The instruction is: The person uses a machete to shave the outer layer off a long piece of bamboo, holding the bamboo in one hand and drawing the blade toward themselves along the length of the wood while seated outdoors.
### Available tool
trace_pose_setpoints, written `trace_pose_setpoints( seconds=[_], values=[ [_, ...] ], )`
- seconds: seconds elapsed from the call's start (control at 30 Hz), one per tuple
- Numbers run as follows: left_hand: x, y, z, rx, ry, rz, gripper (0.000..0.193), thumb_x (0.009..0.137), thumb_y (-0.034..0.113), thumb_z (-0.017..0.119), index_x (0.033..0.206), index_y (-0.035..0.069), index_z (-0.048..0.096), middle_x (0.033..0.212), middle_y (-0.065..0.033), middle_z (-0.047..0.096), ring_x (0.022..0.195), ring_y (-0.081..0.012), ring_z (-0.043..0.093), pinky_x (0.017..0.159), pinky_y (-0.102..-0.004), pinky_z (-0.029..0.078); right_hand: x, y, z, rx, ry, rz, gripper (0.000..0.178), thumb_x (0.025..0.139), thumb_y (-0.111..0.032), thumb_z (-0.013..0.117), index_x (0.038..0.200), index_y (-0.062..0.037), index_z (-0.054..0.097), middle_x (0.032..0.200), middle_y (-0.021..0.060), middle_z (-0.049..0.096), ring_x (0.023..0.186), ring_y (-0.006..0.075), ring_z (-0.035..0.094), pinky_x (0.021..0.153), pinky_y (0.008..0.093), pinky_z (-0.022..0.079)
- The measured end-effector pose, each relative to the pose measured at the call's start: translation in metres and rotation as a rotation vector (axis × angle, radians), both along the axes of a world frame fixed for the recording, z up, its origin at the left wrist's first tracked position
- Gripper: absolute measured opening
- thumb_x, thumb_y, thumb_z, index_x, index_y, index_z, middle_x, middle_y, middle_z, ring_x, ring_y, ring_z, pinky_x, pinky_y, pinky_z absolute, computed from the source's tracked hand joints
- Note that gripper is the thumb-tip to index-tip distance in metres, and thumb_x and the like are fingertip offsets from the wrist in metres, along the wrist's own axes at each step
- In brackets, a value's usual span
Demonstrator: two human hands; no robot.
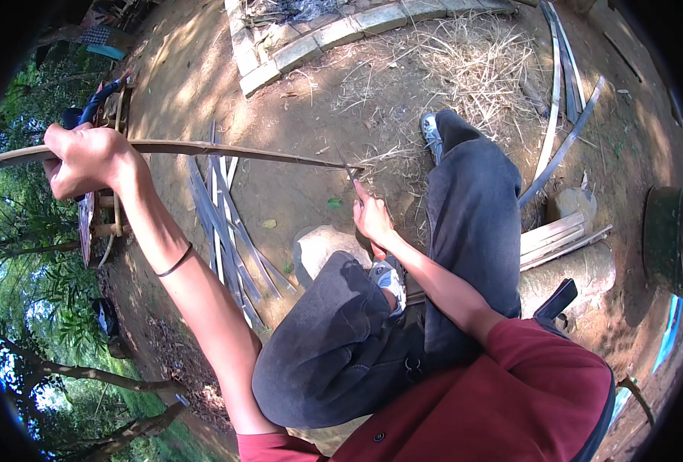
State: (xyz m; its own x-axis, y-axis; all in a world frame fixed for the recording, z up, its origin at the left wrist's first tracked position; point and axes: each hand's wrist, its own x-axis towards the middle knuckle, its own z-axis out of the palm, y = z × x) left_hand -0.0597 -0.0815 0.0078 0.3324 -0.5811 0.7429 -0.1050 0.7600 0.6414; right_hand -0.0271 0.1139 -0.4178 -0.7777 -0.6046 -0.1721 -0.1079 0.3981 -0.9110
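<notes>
A long, thin bamboo strip [226, 148] stretches across the view from the far left to a point in front of my knees. My left hand [87, 159] is raised at the left with its fingers wrapped round the strip. In my right hand [373, 218], held low ahead of my knees, is a knife [344, 162]. Its narrow blade points up and lies against or very near the strip's right end; exact contact is hard to see. My right forefinger extends along the knife, and its handle is mostly hidden by my fingers.
Loose strips [222, 219] lie on the ground at left, others [557, 85] at upper right. Pale shavings [484, 65] are heaped beyond my foot, near a brick border [318, 40]. A stone [322, 248] sits by my knee; split pieces [553, 239] rest near a log [572, 277].
</notes>
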Motion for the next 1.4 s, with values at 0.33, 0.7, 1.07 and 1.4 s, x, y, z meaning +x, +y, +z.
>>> trace_pose_setpoints(
  seconds=[0.33,0.7,1.07,1.4],
  values=[
    [-0.012,0.006,-0.002,-0.031,0.013,-0.057,0.029,0.08,0.014,0.051,0.055,0.001,0.044,0.047,-0.0049,0.045,0.043,-0.0146,0.039,0.046,-0.0322,0.034,-0.021,0.011,-0.071,0.263,0.022,0.072,0.059,0.088,-0.014,0.05,0.146,-0.0168,0.036,0.086,0.0271,0.066,0.083,0.0458,0.065,0.077,0.0522,0.053],
    [0.019,0.002,0.014,-0.065,-0.007,0.019,0.031,0.08,0.014,0.051,0.052,0.002,0.045,0.046,-0.0054,0.045,0.043,-0.0163,0.039,0.049,-0.0332,0.036,0.018,-0.009,-0.031,0.33,-0.048,0.207,0.056,0.086,-0.014,0.051,0.142,-0.0124,0.041,0.098,0.0331,0.063,0.093,0.0437,0.064,0.084,0.0514,0.052],
    [-0.001,0.013,-0.001,-0.084,-0.029,-0.029,0.033,0.083,0.013,0.049,0.051,0.003,0.042,0.046,-0.003,0.043,0.043,-0.0119,0.037,0.047,-0.0288,0.033,-0.003,0.019,-0.076,0.363,-0.216,0.025,0.05,0.084,-0.019,0.054,0.13,-0.0008,0.051,0.097,0.0329,0.064,0.096,0.0469,0.063,0.088,0.0499,0.051],
    [0.078,-0.05,-0.001,0.312,-0.083,-1.469,0.026,0.097,0.023,0.039,0.074,0.011,0.034,0.06,-0.0029,0.036,0.053,-0.0106,0.031,0.048,-0.0234,0.026,-0.044,0.03,-0.066,0.216,-0.172,-0.092,0.036,0.087,-0.018,0.057,0.11,0.0083,0.06,0.062,0.0185,0.065,0.051,0.0271,0.066,0.054,0.0388,0.055]
  ],
)
